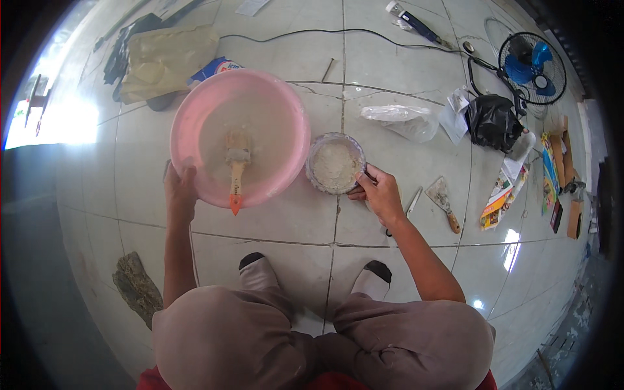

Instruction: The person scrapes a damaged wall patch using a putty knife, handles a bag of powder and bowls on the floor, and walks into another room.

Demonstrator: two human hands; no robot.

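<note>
My left hand (181, 188) grips the left rim of a large pink basin (296, 140), thumb over the edge and fingers hidden behind it. Cloudy water stands in the basin. A paintbrush (238, 177) rests there, bristles in the water and its orange handle tip over the near rim. My right hand (377, 192) pinches the right edge of a small round bowl (314, 179), with the thumb on the rim. Pale, powdery or pasty stuff fills the bowl. The bowl sits just right of the basin, close to its side.
Right of my hand lie scissors (413, 200) and a putty knife (446, 205). Farther off are a clear plastic bag (403, 120), a black bag (495, 122), a fan (533, 69) and a flashlight (416, 25). A cable (312, 31) crosses the tiles; a rough slab (137, 283) lies left.
</note>
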